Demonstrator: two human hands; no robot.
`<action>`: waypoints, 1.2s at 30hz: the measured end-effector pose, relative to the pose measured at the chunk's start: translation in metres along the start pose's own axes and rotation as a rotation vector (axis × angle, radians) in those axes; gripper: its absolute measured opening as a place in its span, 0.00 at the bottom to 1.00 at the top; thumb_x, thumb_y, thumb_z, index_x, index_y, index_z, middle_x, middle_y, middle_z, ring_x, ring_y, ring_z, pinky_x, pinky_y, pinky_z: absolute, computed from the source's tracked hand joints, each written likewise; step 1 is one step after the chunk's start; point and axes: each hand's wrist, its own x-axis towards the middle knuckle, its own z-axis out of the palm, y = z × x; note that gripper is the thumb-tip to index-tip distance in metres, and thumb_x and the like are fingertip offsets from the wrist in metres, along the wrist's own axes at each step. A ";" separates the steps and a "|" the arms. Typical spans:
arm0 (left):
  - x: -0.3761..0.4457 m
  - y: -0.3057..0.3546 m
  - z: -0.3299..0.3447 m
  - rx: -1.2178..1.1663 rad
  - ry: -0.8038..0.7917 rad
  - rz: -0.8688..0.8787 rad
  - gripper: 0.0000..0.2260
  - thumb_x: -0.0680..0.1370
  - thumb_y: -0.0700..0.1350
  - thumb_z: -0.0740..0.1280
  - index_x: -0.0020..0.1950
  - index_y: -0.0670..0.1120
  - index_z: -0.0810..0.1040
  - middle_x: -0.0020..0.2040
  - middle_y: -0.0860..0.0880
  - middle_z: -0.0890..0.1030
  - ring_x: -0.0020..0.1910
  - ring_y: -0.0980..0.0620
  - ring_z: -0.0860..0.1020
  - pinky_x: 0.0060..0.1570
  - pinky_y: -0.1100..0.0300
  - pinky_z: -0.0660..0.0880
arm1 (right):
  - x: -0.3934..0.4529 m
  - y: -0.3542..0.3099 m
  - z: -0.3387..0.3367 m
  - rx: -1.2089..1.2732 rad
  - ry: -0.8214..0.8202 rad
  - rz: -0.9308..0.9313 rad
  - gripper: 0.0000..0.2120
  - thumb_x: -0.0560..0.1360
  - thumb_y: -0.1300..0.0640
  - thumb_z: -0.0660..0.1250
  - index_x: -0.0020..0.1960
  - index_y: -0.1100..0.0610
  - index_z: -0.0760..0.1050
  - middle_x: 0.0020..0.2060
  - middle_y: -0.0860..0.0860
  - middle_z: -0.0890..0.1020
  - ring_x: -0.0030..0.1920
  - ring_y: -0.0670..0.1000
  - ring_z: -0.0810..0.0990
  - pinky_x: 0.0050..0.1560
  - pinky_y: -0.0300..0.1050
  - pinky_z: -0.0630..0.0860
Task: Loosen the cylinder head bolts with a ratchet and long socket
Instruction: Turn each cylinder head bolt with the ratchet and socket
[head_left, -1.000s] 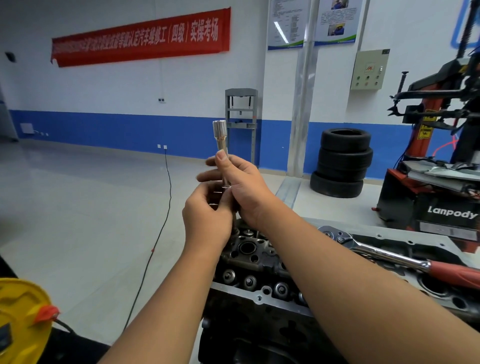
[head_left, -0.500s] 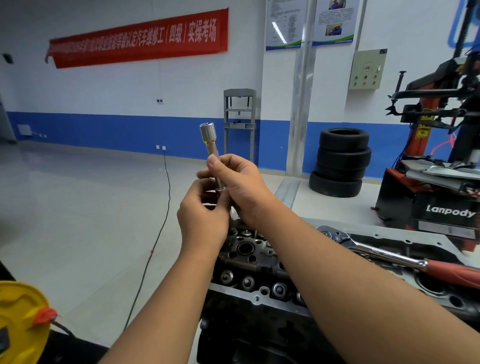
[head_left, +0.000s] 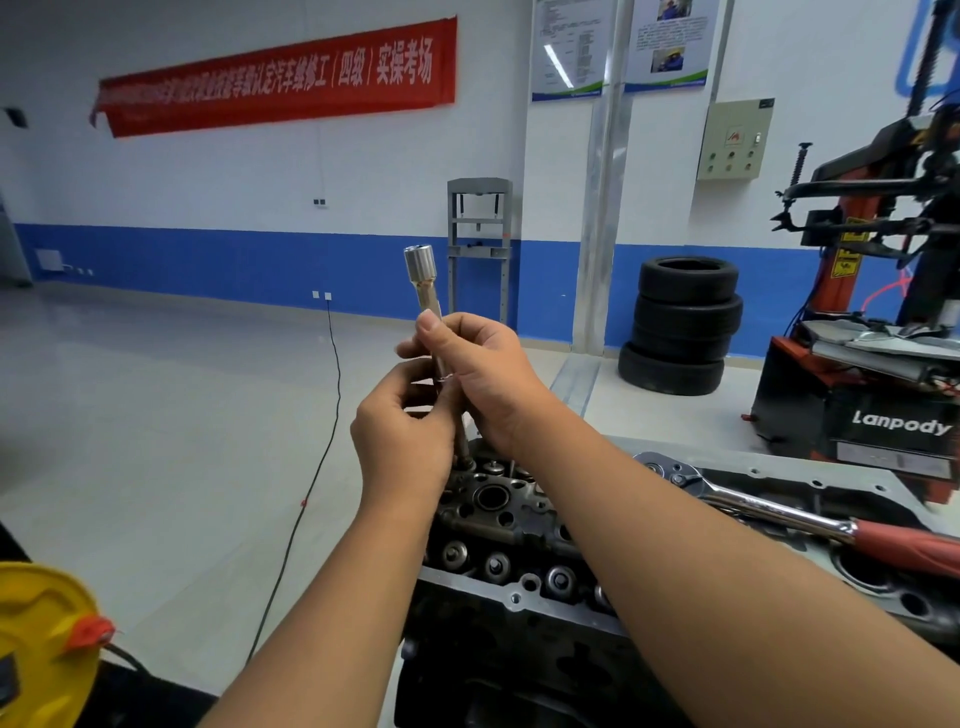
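While both of our hands meet above the engine, we list what the grip carries and what lies around it.

Item one: long socket, bright steel, held nearly upright, its wide end above the grip. Our right hand curls round the shaft with the thumb laid along it; our left hand pinches the lower part just beneath. We judge this two-handed hold serves to check or assemble the tool before it goes on the ratchet; what the lower end joins is hidden by our fingers.

Item two: ratchet, chrome shank, red handle, lying unheld on the engine to the right of the grip, head nearest our right forearm.

Item three: cylinder head, dark and oily, directly below the grip. No tool sits on its bolts, so loosening seems not yet begun.

Surroundings: pale glossy floor left of the grip; beyond it a white wall with blue band, red banner, stacked tyres, and a tyre machine far right.
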 end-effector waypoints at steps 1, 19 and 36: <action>-0.001 0.002 0.000 -0.016 -0.007 -0.002 0.03 0.81 0.54 0.71 0.48 0.61 0.84 0.41 0.56 0.86 0.38 0.49 0.86 0.41 0.40 0.85 | 0.000 0.000 0.000 -0.010 -0.006 0.001 0.12 0.81 0.50 0.69 0.49 0.60 0.81 0.48 0.56 0.87 0.45 0.52 0.85 0.50 0.60 0.85; -0.003 0.005 0.001 -0.003 -0.024 0.004 0.12 0.85 0.48 0.64 0.47 0.62 0.82 0.44 0.56 0.86 0.45 0.52 0.86 0.50 0.40 0.84 | 0.002 0.001 0.000 -0.073 -0.017 0.025 0.17 0.83 0.45 0.66 0.51 0.58 0.83 0.48 0.54 0.88 0.45 0.48 0.85 0.43 0.45 0.81; -0.001 0.001 0.000 0.113 0.021 0.076 0.08 0.81 0.47 0.73 0.47 0.60 0.80 0.38 0.60 0.84 0.38 0.64 0.82 0.36 0.65 0.77 | 0.000 0.002 0.000 0.013 -0.039 0.000 0.08 0.80 0.53 0.72 0.50 0.58 0.80 0.50 0.60 0.86 0.48 0.56 0.85 0.58 0.65 0.82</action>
